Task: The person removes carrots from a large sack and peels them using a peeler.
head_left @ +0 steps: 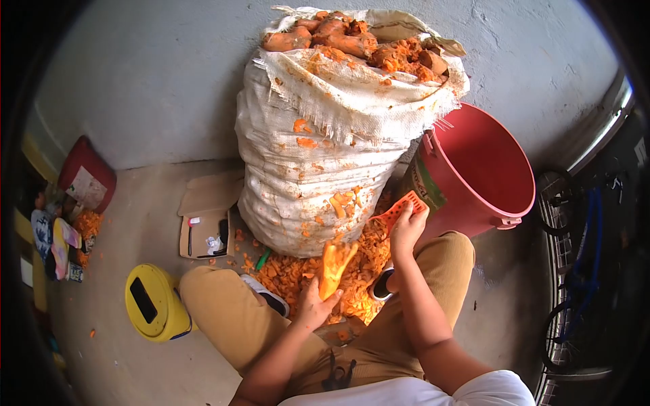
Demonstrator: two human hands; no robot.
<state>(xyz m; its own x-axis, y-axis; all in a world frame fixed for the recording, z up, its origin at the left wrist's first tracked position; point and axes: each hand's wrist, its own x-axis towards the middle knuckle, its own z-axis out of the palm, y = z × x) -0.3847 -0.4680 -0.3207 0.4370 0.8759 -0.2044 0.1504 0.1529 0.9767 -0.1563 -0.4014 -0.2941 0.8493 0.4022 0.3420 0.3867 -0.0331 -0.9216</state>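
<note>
In my left hand (317, 308) is a peeled orange root vegetable (332, 276), held upright over the pile between my legs; it could be a carrot or a sweet potato. My right hand (409, 229) grips an orange plastic tool with holes (405, 206), raised to the right and apart from the vegetable. Its kind is not clear. Orange peelings (277, 268) cover the floor between my shoes. Behind them stands a tall white woven sack (298, 176), with thick orange roots (345, 42) and scraps heaped at its open top.
A large red bucket (525, 176) leans beside the sack at right. At left are an open cardboard box (196, 243), a green-handled object (263, 259) and a yellow bucket (177, 308) with a phone (143, 299) on its lid. A bicycle (575, 298) stands far right.
</note>
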